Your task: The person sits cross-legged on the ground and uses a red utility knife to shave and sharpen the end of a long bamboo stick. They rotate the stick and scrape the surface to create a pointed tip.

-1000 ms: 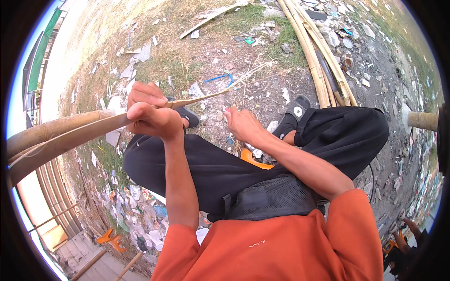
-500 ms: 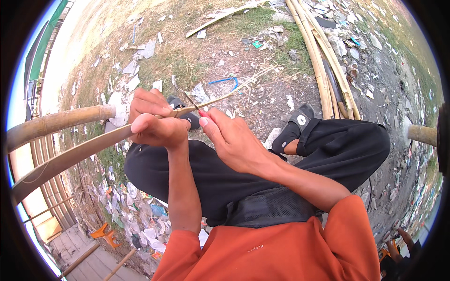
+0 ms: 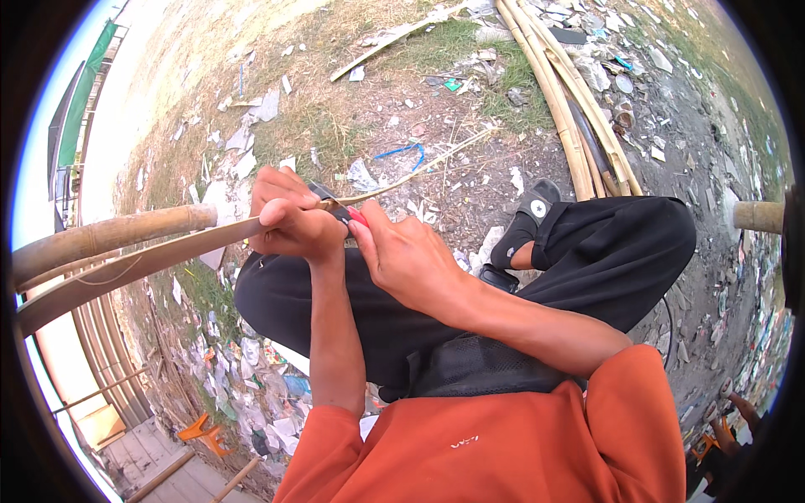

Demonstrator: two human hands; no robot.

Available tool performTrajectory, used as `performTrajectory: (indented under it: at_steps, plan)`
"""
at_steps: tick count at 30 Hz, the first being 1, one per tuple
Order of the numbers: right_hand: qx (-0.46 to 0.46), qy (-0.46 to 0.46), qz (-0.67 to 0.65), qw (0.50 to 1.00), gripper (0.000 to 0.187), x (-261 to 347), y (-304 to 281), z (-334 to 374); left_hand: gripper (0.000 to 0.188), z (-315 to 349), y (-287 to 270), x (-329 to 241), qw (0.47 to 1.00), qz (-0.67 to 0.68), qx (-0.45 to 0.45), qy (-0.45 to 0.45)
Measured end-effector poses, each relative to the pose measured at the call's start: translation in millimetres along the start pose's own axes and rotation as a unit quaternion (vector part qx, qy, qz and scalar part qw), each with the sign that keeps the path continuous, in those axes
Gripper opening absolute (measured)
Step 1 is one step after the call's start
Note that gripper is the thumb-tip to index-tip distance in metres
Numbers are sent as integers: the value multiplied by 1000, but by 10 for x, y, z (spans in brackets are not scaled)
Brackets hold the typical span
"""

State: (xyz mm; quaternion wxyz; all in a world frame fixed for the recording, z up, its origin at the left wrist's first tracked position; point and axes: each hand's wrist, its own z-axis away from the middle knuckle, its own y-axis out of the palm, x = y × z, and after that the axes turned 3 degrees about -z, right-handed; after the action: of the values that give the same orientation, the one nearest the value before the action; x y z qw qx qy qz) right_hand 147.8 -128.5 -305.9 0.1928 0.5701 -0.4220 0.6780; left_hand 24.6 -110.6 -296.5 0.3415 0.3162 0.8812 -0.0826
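Both hands closed on a bamboo strip, a knife between them.

The left hand is clenched around the bamboo strip, which runs from the fist out to the left edge, below a thicker bamboo pole. The right hand, touching the left, grips a red-handled knife at the strip. A thin sliver extends up and right over the littered ground, toward the stacked bamboo poles.

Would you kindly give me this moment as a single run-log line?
left hand: grips bamboo strip | right hand: on red-handled knife at the strip | ground: litter, bamboo poles
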Motion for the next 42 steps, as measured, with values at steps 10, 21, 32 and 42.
performTrajectory:
  at_steps: [10, 21, 32, 42]
  plan:
    - [124, 226, 230, 939, 39, -1605, -176, 582, 52, -247, 36, 78, 998, 41, -42, 0]
    - [40, 69, -120, 990, 34, -161, -437, -85, 62, -71, 15, 47, 999, -27, -19, 25]
    - [45, 8, -74, 996, 18, 151, -152, -49, 66, -4, -32, 123, 996, -47, 5, 77]
    - [69, 124, 166, 976, 29, -1246, -9, 243, 59, -36, 97, 61, 994, -29, 51, 96]
